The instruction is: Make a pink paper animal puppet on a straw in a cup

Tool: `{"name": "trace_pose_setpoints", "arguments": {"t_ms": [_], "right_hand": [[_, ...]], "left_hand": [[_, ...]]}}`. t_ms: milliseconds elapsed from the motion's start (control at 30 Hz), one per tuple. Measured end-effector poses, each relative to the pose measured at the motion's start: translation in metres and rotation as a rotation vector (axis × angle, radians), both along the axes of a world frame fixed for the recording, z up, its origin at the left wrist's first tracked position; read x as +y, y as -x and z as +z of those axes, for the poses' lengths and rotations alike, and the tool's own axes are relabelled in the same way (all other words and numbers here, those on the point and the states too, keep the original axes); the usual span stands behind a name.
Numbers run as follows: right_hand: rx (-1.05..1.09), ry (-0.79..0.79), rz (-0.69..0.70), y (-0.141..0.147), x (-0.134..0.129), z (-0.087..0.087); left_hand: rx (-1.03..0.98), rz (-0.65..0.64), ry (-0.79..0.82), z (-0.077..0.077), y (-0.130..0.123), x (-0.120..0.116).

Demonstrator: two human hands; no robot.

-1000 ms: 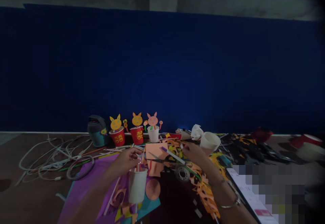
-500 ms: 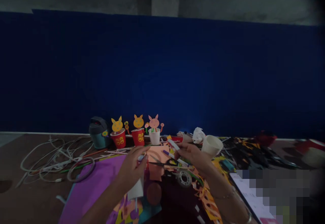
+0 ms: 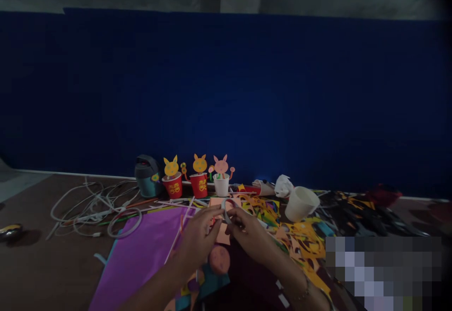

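Between my hands, a roll of tape [image 3: 226, 206] is held up on edge above the table. My right hand [image 3: 247, 228] grips its right side, fingers closed. From the left, my left hand [image 3: 203, 233] reaches it with pinched fingertips at its near edge; whether they also hold a loose end of tape is too small to tell. Below them lies a round pinkish paper face [image 3: 219, 260]. Orange paper [image 3: 223, 235] shows behind the hands. A thin white stick [image 3: 176, 235] slants beside my left hand, over a purple sheet [image 3: 137, 250].
At the back stand two red cups [image 3: 172, 187] and a white cup [image 3: 221, 186] with paper cat faces, beside a teal device [image 3: 146, 179]. White cables [image 3: 84, 207] lie left. Yellow paper scraps [image 3: 307, 238], a large white cup [image 3: 301, 203] and crumpled tissue [image 3: 283, 186] are right.
The small white piece in my right hand is gone from it, and the roll of tape has been lifted off the table. Both hands have come together. The view has shifted slightly.
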State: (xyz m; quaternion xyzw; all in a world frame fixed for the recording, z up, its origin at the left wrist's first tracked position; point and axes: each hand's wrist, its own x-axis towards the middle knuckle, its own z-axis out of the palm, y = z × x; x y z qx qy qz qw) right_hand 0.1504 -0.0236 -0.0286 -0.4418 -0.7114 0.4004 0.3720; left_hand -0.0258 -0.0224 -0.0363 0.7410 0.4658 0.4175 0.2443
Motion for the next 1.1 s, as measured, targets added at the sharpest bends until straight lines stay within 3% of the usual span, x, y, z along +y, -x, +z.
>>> {"name": "trace_pose_setpoints", "arguments": {"t_ms": [233, 500, 833, 1100], "right_hand": [[-0.197, -0.147, -0.015, 0.005, -0.005, 0.004], [-0.178, -0.233, -0.033, 0.003, 0.000, 0.001], [-0.227, -0.383, -0.053, 0.005, -0.002, 0.004], [-0.232, -0.346, 0.003, 0.001, -0.006, 0.017]], "left_hand": [[-0.206, 0.052, 0.106, -0.006, -0.004, 0.006], [-0.174, -0.011, -0.026, 0.005, -0.007, -0.002], [-0.119, -0.018, -0.058, 0.008, -0.005, -0.006], [-0.077, -0.019, -0.081, 0.014, -0.003, -0.008]]}}
